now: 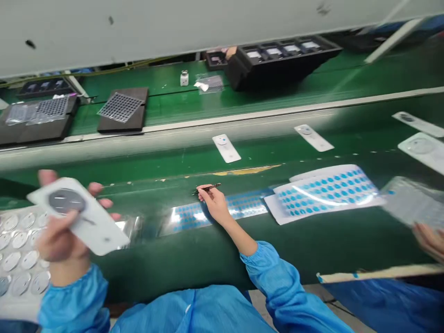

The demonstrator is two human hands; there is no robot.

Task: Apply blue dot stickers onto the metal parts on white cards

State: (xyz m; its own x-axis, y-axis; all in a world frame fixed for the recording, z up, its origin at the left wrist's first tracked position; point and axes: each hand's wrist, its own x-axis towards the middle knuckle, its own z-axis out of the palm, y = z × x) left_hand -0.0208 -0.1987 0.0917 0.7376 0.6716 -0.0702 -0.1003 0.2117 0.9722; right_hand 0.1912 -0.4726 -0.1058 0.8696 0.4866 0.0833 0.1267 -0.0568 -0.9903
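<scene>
My left hand is raised at the left, closed round a white rectangular panel with rounded corners. A dark grey disc sits at the panel's upper end, and my thumb rests by its edge. In the middle, my right hand pinches slim black tweezers. Below that hand lies a clear sheet of blue dots on the green work surface. To its right is a stack of white sheets with blue dots. Round white discs fill a tray beneath my left arm.
Two white panels, a near one and a farther one, lie beyond my hands. Dark foam blocks, a small white bottle and a black tray stand behind. A co-worker's hand touches a clear sheet at right.
</scene>
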